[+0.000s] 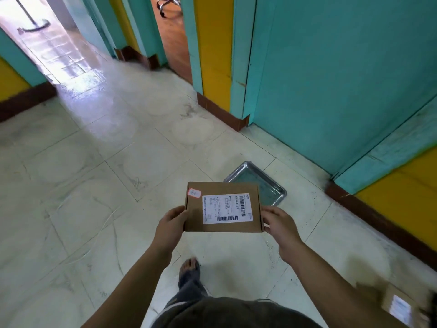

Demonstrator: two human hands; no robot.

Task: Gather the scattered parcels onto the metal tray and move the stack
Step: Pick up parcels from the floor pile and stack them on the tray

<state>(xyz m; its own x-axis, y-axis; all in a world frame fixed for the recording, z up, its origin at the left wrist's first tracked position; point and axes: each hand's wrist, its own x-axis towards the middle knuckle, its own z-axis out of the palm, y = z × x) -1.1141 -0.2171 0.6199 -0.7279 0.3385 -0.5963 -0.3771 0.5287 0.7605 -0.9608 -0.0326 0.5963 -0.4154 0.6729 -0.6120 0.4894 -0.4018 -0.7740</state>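
Pale tiled floor [94, 185] fills most of the view. 1 big teal door [331, 79] at right, with yellow wall panels and a dark brown skirting beside it, plus 2 open doorways further back. 1 metal tray [280, 192] sits flat on the floor near the door, one corner pointing away from the person; its near-left part is hidden behind the held parcel. Parcels in view: 2. Parcel one [224, 207] is a flat brown cardboard box, held level in the air between both hands, label side up, overlapping the tray in view but not touching it. Parcel two [397, 304] lies on the floor at the bottom right edge, blurred, well apart from the tray. Hands: 2, both on parcel one. Left hand [171, 224] grips the left edge, thumb on top, fingers curled under. Right hand [277, 227] pinches the right edge the same way. 1 foot [190, 268] shows below the box, toes forward. On parcel one: 1 white shipping label [227, 209] with barcodes and 1 small pink sticker [194, 192] at the far-left corner.
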